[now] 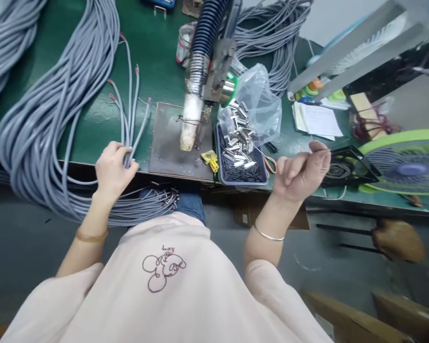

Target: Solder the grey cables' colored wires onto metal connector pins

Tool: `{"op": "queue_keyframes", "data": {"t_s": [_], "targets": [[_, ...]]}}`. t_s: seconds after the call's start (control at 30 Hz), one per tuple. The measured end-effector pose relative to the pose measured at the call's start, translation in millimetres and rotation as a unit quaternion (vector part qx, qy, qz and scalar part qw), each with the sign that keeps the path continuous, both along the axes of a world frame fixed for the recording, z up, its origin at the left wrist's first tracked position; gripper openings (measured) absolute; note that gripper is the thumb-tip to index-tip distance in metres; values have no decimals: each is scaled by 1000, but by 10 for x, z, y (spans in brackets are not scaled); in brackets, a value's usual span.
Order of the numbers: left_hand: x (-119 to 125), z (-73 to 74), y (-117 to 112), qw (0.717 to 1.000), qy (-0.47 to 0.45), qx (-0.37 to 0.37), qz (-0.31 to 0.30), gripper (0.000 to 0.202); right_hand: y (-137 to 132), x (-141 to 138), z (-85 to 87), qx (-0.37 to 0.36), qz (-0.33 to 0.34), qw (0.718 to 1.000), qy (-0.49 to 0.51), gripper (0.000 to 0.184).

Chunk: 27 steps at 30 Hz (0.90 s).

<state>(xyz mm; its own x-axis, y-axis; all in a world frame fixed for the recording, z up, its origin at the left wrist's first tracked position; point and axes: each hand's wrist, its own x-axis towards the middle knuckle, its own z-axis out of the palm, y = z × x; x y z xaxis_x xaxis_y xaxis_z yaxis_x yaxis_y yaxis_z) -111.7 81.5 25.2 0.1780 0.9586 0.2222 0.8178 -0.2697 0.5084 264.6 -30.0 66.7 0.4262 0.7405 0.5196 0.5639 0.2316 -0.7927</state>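
Where grey sheathing (141,127) ends, the cables (130,90) show red wires (137,71).

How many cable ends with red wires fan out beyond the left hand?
5: the topmost end beside the grey cable bundle, a second end to its lower right, the leftmost end, another end just below that, and the rightmost end. Others may be hidden.

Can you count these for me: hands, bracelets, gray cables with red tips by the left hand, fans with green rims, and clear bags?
Hands: 2 (left hand, right hand)
Bracelets: 2 (amber one, silver one)
Red-tipped cables: 5 tips showing
Green-rimmed fan: 1
Clear bag: 1
Total: 11
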Motion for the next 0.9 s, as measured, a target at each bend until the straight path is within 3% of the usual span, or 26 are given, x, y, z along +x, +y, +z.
{"op": "queue_keyframes", "data": {"t_s": [0.07,0.1,0.2,0.23,0.27,0.37,0.43,0.47,0.57,0.63,0.67,0.7,0.73,0.83,0.9], "targets": [[-8,-54,-41,991,-117,48,36,19,-119,-149,140,113,-23,993,-39,42],[14,-63,-31,977,-185,80,75,22,-178,-228,203,119,-48,989,-72,39],[129,3,70,885,-392,141,210,31,-305,-354,306,-6,-55,986,-160,34],[168,62,103,851,-449,146,230,32,-324,-339,300,-57,-50,980,-184,31],[202,139,120,835,-494,125,208,31,-329,-296,273,-105,-42,971,-210,27],[306,454,34,838,-545,6,18,25,-272,-80,102,-214,-20,933,-288,15],[428,668,-138,849,-504,-103,-117,30,-194,54,-35,-238,4,918,-317,14],[520,750,-247,839,-492,-162,-169,28,-151,103,-96,-241,21,915,-323,13],[899,808,-594,746,-388,-383,-383,19,-27,179,-227,-246,75,910,-325,13],[1164,672,-795,663,-345,-472,-468,18,41,194,-273,-252,98,906,-326,15],[1269,564,-874,634,-349,-494,-481,19,68,199,-287,-253,107,903,-331,16],[1343,442,-935,630,-368,-507,-459,20,91,204,-296,-252,113,899,-339,17],[1380,316,-978,647,-392,-501,-420,20,108,209,-301,-251,118,895,-349,17],[1272,-5,-1009,755,-482,-386,-219,16,135,229,-304,-257,125,880,-379,16],[1089,-127,-975,783,-531,-308,-98,18,137,244,-299,-265,119,878,-380,14]]}}
